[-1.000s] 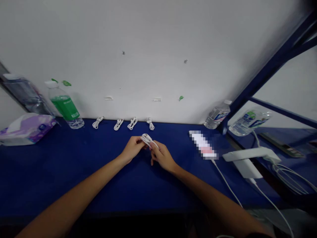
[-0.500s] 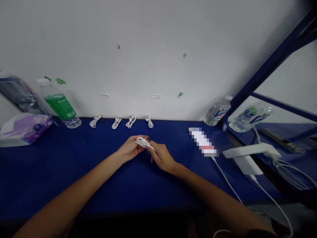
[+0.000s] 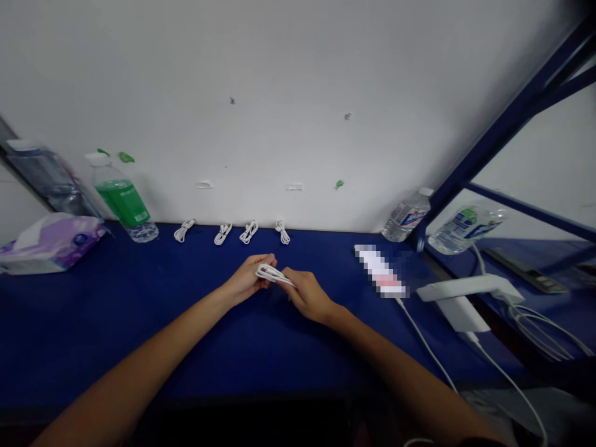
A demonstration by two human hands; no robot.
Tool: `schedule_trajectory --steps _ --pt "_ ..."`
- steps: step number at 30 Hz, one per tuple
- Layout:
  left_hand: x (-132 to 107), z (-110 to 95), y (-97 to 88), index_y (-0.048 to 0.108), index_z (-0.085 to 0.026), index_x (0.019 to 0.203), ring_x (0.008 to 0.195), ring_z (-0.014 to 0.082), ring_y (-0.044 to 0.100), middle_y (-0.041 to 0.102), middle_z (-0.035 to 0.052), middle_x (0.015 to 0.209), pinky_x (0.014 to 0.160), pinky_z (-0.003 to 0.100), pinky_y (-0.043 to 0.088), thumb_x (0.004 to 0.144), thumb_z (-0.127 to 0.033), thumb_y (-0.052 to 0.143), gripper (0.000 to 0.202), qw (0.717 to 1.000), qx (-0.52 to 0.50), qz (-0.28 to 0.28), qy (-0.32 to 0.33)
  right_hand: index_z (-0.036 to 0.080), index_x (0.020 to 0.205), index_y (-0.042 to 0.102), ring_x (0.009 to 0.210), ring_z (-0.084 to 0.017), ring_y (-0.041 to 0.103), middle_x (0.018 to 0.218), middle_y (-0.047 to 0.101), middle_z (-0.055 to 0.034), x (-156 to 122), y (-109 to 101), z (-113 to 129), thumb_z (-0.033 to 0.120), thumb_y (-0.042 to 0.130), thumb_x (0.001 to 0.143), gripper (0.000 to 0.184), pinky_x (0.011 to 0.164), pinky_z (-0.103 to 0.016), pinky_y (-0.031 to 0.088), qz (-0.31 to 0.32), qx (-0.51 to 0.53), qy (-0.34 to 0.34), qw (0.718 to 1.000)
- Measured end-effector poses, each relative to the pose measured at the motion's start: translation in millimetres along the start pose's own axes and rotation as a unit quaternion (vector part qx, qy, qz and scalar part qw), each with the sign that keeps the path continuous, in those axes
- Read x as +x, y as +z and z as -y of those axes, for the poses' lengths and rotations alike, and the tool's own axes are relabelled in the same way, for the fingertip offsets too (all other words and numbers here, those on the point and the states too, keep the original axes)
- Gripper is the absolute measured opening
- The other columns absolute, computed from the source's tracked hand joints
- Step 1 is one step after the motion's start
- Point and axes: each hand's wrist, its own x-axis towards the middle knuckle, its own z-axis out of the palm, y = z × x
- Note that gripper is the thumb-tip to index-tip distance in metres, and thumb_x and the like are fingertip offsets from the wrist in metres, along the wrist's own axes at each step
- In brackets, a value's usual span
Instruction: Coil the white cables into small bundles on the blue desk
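While a looped white cable [image 3: 274,274] is held over the blue tabletop [image 3: 93,323], the loops are pressed flat into a narrow bundle, which is positioned between the two hands near the middle of the tabletop. The left end of the bundle is clamped in the grip of the left hand [image 3: 246,277], with the fingers closed over the loops. The right end is clamped in the grip of the right hand [image 3: 307,295], and the two hands are positioned close together, with the bundle spanning the space between them.

Four small bundled white cables [image 3: 249,231] are laid in a row along the rear edge of the tabletop, beyond the hands and well apart from them. To the right of the hands, a pixelated flat object [image 3: 379,270] is placed on the tabletop, and a white cord [image 3: 426,344] is routed from its near end toward the front edge. Further right, a white power strip [image 3: 465,288] and a white adapter [image 3: 462,315] are located beside a coiled white cable [image 3: 540,329].

A water bottle with a green label [image 3: 123,202] and a packet of tissues [image 3: 51,244] are placed at the left end. A clear plastic bottle [image 3: 406,216] is stood against the white wall [image 3: 279,93], next to a blue metal frame [image 3: 507,136].
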Motion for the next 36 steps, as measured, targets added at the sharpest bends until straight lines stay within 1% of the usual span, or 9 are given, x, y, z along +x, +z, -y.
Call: schedule_trajectory --steps 2,4,7,10,13,16,27,30,36 --pt "-1 -3 -1.0 0.051 -0.016 0.072 0.043 0.0052 0.041 0.047 -0.0046 0.056 0.043 0.018 0.034 0.082 -0.042 0.065 0.031 1.000 -0.007 0.024 0.005 0.020 0.080 0.051 0.056 -0.013 0.049 0.062 0.053 0.0012 1 2 0 0.042 0.039 0.100 0.032 0.059 -0.025 0.038 0.009 0.064 0.050 0.997" --pt "-2 -3 -1.2 0.049 -0.017 0.072 0.043 0.0052 0.037 0.043 -0.0058 0.054 0.043 0.018 0.032 0.079 -0.034 0.066 0.026 0.997 0.000 0.079 -0.003 0.020 0.079 0.049 0.050 -0.011 0.045 0.058 0.047 0.0039 3 2 -2 0.049 0.040 0.098 0.037 0.054 -0.024 0.041 0.025 0.181 0.107 0.977" --pt "-3 1 -0.9 0.049 -0.017 0.073 0.043 0.0052 0.031 0.036 -0.0073 0.053 0.043 0.018 0.030 0.080 -0.031 0.062 0.021 0.991 0.023 0.130 -0.013 0.019 0.079 0.049 0.042 -0.007 0.029 0.055 0.032 0.0088 6 0 -3 0.055 0.045 0.094 0.039 0.047 -0.025 0.045 0.078 0.371 0.150 0.913" --pt "-2 5 -2.2 0.049 -0.016 0.072 0.044 0.0058 0.029 0.034 -0.0067 0.054 0.044 0.020 0.031 0.086 -0.040 0.053 0.028 0.987 0.068 0.144 0.020 0.018 0.084 0.053 0.042 -0.005 0.020 0.056 0.024 0.0106 8 -2 -2 0.054 0.051 0.092 0.037 0.046 -0.026 0.048 0.094 0.466 0.164 0.864" --pt "0 6 -4.9 0.048 -0.016 0.070 0.047 0.0074 0.032 0.036 -0.0049 0.057 0.047 0.022 0.034 0.090 -0.047 0.045 0.037 0.976 0.128 0.163 0.066 0.017 0.089 0.056 0.043 -0.005 0.019 0.057 0.024 0.0105 8 -3 -1 0.054 0.055 0.090 0.037 0.045 -0.024 0.048 0.088 0.505 0.190 0.837" --pt "1 4 -6.9 0.047 -0.017 0.070 0.049 0.0084 0.034 0.037 -0.0042 0.059 0.049 0.024 0.036 0.092 -0.048 0.040 0.039 0.965 0.177 0.171 0.089 0.017 0.091 0.057 0.043 -0.004 0.019 0.058 0.025 0.0106 7 -3 -3 0.055 0.058 0.088 0.038 0.045 -0.023 0.047 0.085 0.517 0.208 0.826" --pt "-4 -8 -4.3 0.039 -0.019 0.058 0.051 0.0113 0.040 0.041 -0.0024 0.055 0.058 0.027 0.040 0.089 -0.033 0.037 0.034 0.943 0.253 0.205 0.069 0.019 0.074 0.045 0.043 -0.004 0.019 0.056 0.024 0.0112 9 -3 -6 0.055 0.063 0.084 0.042 0.046 -0.021 0.044 0.047 0.562 0.243 0.789" --pt "-5 -8 -3.0 0.039 -0.020 0.061 0.050 0.0109 0.039 0.041 -0.0033 0.055 0.056 0.027 0.040 0.087 -0.032 0.039 0.029 0.952 0.217 0.209 0.049 0.019 0.075 0.046 0.043 -0.004 0.019 0.056 0.023 0.0112 10 0 -6 0.057 0.060 0.086 0.042 0.045 -0.022 0.043 0.019 0.547 0.234 0.803" --pt "-7 -6 -0.1 0.037 -0.020 0.061 0.051 0.0111 0.038 0.041 -0.0030 0.057 0.057 0.027 0.040 0.085 -0.032 0.042 0.026 0.960 0.188 0.209 0.019 0.020 0.074 0.044 0.041 -0.007 0.036 0.054 0.035 0.0089 9 8 -13 0.055 0.050 0.092 0.039 0.043 -0.021 0.042 -0.060 0.331 0.165 0.927"
